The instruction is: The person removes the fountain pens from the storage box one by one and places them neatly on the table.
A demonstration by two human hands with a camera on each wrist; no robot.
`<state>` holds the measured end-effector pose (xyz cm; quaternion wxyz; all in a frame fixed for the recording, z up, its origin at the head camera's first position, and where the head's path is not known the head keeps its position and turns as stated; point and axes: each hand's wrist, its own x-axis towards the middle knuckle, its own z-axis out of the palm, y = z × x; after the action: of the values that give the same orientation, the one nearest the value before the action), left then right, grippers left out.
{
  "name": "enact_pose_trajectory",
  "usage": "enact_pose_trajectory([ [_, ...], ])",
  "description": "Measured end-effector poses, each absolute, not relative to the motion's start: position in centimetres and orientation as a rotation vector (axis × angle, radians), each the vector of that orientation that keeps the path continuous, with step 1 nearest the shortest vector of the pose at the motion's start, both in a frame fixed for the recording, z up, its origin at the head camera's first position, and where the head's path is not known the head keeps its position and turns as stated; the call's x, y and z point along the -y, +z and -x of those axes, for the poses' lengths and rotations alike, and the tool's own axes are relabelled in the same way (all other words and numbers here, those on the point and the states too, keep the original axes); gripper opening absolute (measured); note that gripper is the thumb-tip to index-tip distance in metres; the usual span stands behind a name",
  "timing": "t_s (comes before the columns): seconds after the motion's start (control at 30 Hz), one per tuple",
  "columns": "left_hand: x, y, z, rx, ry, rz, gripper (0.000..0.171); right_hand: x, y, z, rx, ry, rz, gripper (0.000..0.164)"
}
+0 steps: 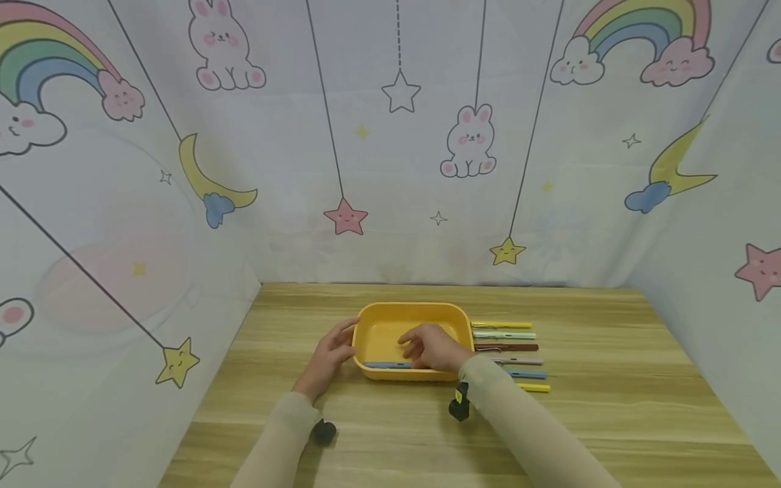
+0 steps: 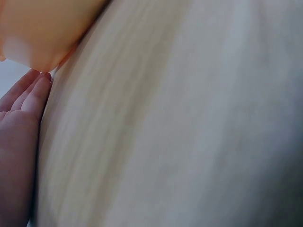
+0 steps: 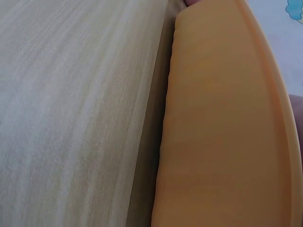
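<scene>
A yellow rectangular bin (image 1: 390,308) stands on the table in the head view. Inside it a blue pen (image 1: 384,365) lies along the near wall, its right part hidden by my right hand (image 1: 436,349). That hand reaches in over the near right side, fingers bent and apart, thumb close to the pen; whether it touches the pen is unclear. My left hand (image 1: 329,359) rests against the bin's left end. In the left wrist view its fingers (image 2: 35,97) are fairly straight against the outer wall. Only the bin's outer wall (image 3: 222,113) fills the right wrist view's right half.
Right of the bin several pens lie in a row: yellow (image 1: 503,325), pale green (image 1: 506,335), dark red (image 1: 509,348), lilac (image 1: 527,360), blue (image 1: 529,374) and yellow (image 1: 533,388). My right forearm partly covers the nearer ones. A printed cloth (image 1: 390,169) hangs behind the wooden table (image 1: 378,434).
</scene>
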<state>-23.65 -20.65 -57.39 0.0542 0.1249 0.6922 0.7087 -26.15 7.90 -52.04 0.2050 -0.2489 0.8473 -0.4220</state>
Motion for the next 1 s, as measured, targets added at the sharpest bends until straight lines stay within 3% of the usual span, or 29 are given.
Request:
enact_pose_trajectory([
  [0.63, 20.7, -57.1, 23.5, -2.108, 2.133, -0.398, 0.062, -8.8, -51.3, 26.5, -2.425, -0.997, 0.878, 0.036],
  [1.0, 20.7, -57.3, 23.6, -2.086, 2.161, -0.401, 0.063, -9.1, -51.3, 26.6, -2.481, -0.988, 0.889, 0.038],
])
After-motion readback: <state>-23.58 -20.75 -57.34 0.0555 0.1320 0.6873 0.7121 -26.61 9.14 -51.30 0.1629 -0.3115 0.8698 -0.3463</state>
